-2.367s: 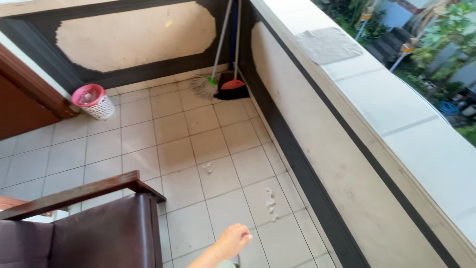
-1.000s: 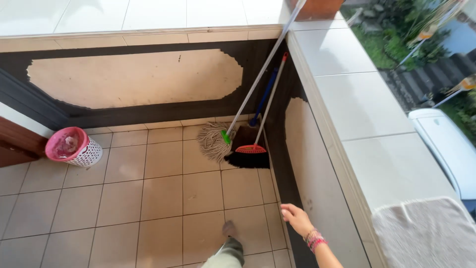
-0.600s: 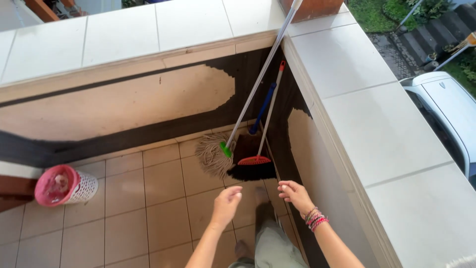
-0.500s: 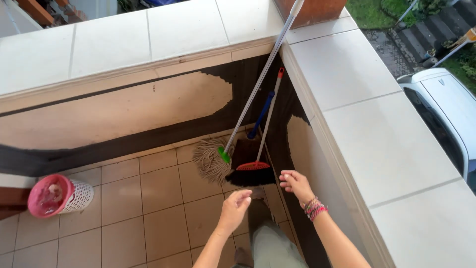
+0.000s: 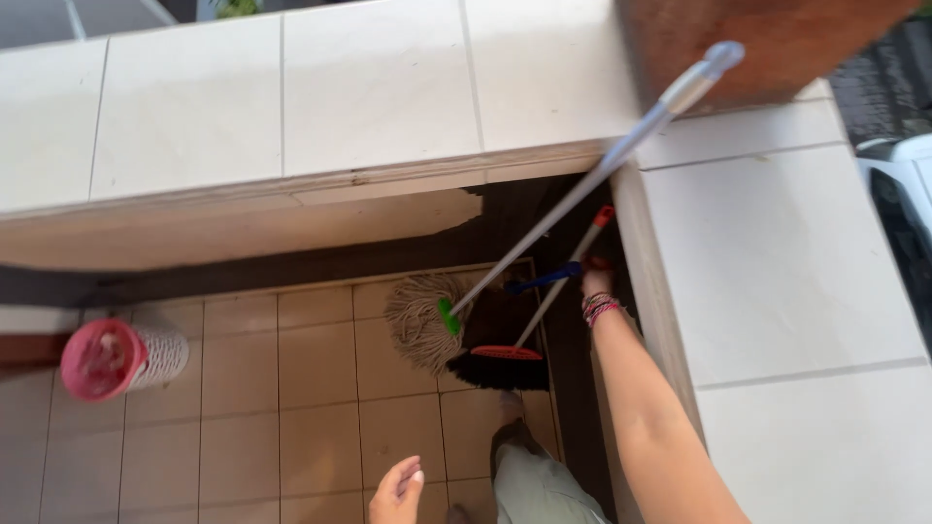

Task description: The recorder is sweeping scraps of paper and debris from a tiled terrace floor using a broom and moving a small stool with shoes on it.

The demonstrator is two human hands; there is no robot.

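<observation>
Basically: left hand (image 5: pixel 396 490) hangs loose near the bottom edge, fingers half-curled, empty. Right hand (image 5: pixel 596 281) is at the broom (image 5: pixel 515 357) handle in the far right corner; whether the fingers have closed on it I cannot tell. Best to grip mid-handle and lift clear of the mop (image 5: pixel 423 320). Broom: black bristles, red cap, leaning on the wall.

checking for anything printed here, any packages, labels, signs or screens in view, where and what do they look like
None show: no package, label, sign or screen.
What is there: a mop with a pale string head, a broom with a red top and black bristles by the right hand, and a pink basket on the floor at the left, all plain.
</observation>
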